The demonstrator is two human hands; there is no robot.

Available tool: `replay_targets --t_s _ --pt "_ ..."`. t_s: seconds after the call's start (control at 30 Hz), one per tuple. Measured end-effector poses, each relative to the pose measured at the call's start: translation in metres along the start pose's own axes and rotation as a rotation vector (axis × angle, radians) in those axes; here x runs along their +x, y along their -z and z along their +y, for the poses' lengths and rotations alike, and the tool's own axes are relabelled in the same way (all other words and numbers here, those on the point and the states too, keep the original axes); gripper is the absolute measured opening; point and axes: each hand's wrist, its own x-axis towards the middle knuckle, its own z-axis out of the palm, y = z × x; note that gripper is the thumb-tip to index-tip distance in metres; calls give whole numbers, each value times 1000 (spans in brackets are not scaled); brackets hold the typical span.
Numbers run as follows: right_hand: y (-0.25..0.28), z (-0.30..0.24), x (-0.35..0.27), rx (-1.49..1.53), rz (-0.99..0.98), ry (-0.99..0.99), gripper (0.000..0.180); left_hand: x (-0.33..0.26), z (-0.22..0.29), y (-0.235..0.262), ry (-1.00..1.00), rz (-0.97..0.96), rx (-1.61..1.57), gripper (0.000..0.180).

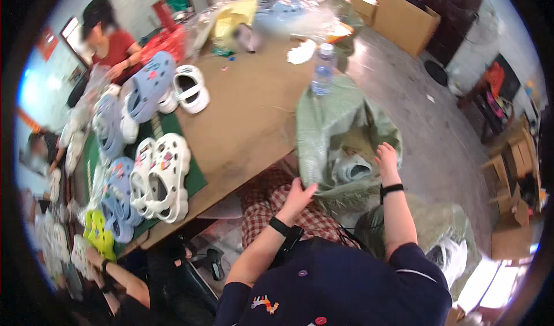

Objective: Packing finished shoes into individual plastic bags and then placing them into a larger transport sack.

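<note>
A green woven sack [314, 124] gapes at the table's right edge. Inside it lies a pale clog [346, 169] with a dark opening; the sack's depth hides whatever is below. My left hand [296, 202] grips the near left rim of the sack, thumb upward and fingers partly hidden. Beside the right rim is my right hand [388, 161], its fingers apart and nothing seen in them. Whether it touches the sack cloth I cannot tell. Behind the sack mouth, a clear water bottle [323, 72] stands upright.
On the brown table [248, 107], white clogs [167, 179] and blue clogs [151, 86] stand to the left. A co-worker's hand [83, 257] is near a lime clog [100, 233] at lower left. Another person in red [115, 49] sits beyond. A cardboard box [407, 23] stands far right.
</note>
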Motion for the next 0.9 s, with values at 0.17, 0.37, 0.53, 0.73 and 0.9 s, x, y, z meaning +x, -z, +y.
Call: replay_targets --t_s 0.17,0.37,0.53,0.73,0.9 --pt "-71 -66 -102 -63 -317 291 44 -24 16 23 -176 150 267 80" --pt "-178 -58 -207 -268 -909 545 32 -129 104 108 -820 712 576 34" --pt "-249 -33 -312 -287 -1400 898 43 -179 115 234 -833 1331 893 40" --pt "-326 -2 -383 -416 -1463 1109 67 -197 74 330 -329 1228 1130 78" --pt "-354 5 -386 -607 -1523 1047 46 -192 83 333 -334 1079 1069 110"
